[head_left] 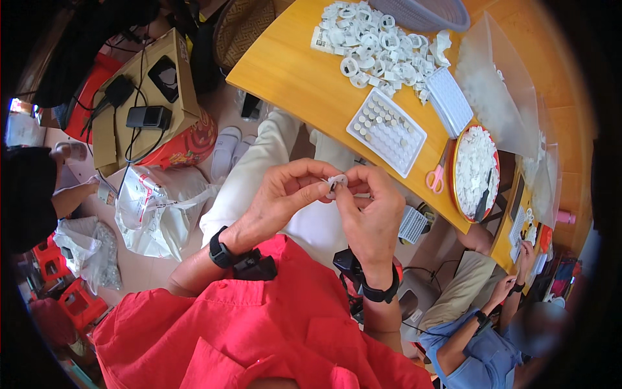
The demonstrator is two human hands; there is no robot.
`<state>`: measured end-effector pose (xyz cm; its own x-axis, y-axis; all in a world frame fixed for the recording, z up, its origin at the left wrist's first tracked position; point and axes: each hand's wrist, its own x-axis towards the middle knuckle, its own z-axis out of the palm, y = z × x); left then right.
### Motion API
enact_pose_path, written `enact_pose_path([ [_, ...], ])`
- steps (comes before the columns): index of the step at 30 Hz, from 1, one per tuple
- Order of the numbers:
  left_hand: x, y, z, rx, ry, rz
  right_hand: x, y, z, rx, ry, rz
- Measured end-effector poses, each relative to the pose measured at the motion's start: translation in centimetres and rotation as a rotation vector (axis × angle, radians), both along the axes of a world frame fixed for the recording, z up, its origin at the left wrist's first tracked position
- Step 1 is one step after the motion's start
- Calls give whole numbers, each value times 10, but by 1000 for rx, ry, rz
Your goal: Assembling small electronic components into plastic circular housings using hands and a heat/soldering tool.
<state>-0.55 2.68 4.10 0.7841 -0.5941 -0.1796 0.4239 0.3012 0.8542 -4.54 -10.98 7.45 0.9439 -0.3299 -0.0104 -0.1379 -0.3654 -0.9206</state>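
Over my lap, both hands meet at a small round white plastic piece [336, 182] with a dark middle. My left hand [280, 196] pinches its left side between thumb and fingers. From the other side my right hand [372, 209] grips it, its fingertips partly covering the piece. Beyond my hands, on the wooden table [278, 71], lies a white tray [392, 154] with several silver button cells in its round pockets. A heap of white ring-shaped plastic parts [382, 52] spreads behind the tray.
Right of the tray are stacked white trays [450, 104], pink scissors [435, 180] and a red-rimmed bowl [457, 200] of small white pieces. A cardboard box [181, 84] with black devices and a white plastic bag [162, 217] stand left. A person in blue [476, 350] works at lower right.
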Motion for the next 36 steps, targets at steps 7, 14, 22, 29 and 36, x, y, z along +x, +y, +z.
enact_pose_path([
  [7,1,1,0,16,-15,-15,0,-1,-3,-41,-17,-27],
  [14,-1,1,-1,-4,0,-36,-3,0,-2,29,34,-60],
  [22,2,1,0,-38,172,-72,-9,-16,0,184,88,56],
  [29,1,1,-4,-77,172,-54,-5,-8,1,104,95,6],
  [36,1,1,1,-15,96,-51,-3,-4,3,7,66,-14],
])
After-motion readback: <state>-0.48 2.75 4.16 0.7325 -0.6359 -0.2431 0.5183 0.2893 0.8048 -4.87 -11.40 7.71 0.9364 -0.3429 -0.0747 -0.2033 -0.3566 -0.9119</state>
